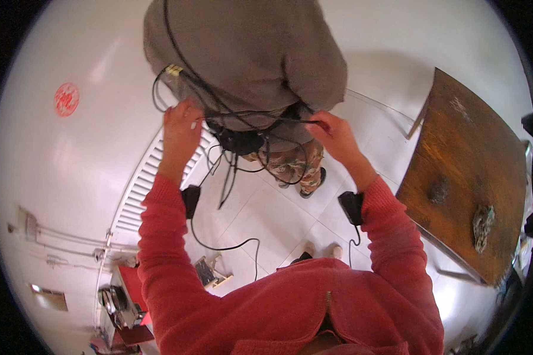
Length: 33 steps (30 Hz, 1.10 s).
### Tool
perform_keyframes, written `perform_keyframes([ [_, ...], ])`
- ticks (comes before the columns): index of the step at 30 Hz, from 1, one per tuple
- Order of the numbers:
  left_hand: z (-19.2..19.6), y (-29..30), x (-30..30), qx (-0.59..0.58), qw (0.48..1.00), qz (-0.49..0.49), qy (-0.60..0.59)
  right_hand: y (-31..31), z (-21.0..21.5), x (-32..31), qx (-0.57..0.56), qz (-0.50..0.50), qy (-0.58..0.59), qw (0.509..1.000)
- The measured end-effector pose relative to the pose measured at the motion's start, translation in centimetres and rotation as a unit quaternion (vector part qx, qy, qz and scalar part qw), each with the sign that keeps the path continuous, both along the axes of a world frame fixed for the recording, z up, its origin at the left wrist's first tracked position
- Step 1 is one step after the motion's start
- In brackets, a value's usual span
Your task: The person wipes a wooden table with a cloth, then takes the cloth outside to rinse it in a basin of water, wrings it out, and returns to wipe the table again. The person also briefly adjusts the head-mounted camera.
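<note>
In front of me a person in a grey-brown jacket (243, 53) and camouflage trousers (290, 163) stands with their back to me. A thin black cord (254, 112) stretches level across the lower back of the jacket. My left hand (182, 121), slightly blurred, is closed on its left end beside a loop of black cable (180, 35). At the other end my right hand (336, 135) pinches the cord. Between my hands, at the person's waist, hangs a black pouch-like bundle (243, 142) with several dangling loops. A yellow tag (173, 70) sits on the cable at upper left.
Small black boxes with thin leads sit at my left wrist (190, 201) and right wrist (350, 207). A brown wooden table (462, 148) stands at the right, bearing a greyish coil (482, 228). A white radiator (139, 195) lines the left wall; a small wooden stool (213, 272) stands low left.
</note>
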<state>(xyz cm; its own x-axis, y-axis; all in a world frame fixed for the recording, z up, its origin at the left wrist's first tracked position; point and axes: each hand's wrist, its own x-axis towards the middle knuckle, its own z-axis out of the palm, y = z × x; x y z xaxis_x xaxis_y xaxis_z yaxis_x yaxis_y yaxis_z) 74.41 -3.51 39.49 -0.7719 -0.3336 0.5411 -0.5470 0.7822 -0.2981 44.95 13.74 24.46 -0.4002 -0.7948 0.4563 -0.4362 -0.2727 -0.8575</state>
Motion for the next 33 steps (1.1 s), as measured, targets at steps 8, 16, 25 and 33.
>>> perform_keyframes([
  [8,-0.3,-0.7,0.1,0.016,0.991,0.061,-0.122,-0.7,-0.3,1.0,-0.091,-0.005,-0.046,0.995],
  [16,6.5,6.0,0.1,-0.03,0.994,-0.014,-0.105,-1.5,-2.9,0.1,-0.058,-0.073,-0.023,0.995],
  [25,12.8,8.4,-3.0,-0.14,0.984,-0.098,-0.051,-2.8,-2.9,-1.8,-0.047,-0.095,-0.097,0.99],
  [33,10.9,1.8,1.2,-0.182,0.981,-0.037,0.053,-2.8,-1.8,-2.6,-0.041,-0.112,-0.163,0.979],
])
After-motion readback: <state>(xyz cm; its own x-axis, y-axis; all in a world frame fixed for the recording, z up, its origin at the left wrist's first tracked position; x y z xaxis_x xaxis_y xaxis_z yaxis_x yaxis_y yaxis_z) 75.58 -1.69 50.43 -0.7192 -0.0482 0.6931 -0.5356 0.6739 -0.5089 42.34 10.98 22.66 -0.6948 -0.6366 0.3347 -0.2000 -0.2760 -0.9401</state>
